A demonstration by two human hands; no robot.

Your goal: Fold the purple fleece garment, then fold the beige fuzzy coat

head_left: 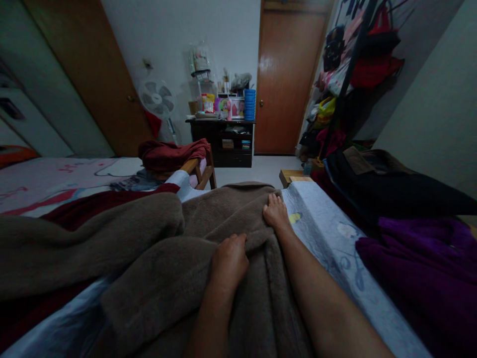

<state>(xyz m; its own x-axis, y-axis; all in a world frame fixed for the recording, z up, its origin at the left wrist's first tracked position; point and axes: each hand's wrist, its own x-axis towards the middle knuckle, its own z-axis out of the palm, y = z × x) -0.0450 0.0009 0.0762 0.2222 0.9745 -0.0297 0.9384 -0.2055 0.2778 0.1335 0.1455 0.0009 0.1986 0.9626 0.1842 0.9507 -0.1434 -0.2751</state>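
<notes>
A brown fuzzy coat [160, 268] lies spread over the bed, with sleeve-like parts stretching out to the left. My left hand [230, 259] is closed on a fold near the coat's middle, knuckles up. Farther forward, my right hand [276, 211] has its fingers curled over the coat's right edge, beside the pale sheet. The fingertips of both hands are partly hidden by the hands themselves and the cloth.
The light blue patterned bed sheet [335, 248] shows on the right. Beyond it lie purple cloth [417, 258] and folded dark clothes [395, 179]. A red cloth [171, 154] hangs over a wooden rail [209, 166] ahead. A fan [157, 98] and dark cabinet [203, 141] stand farther back.
</notes>
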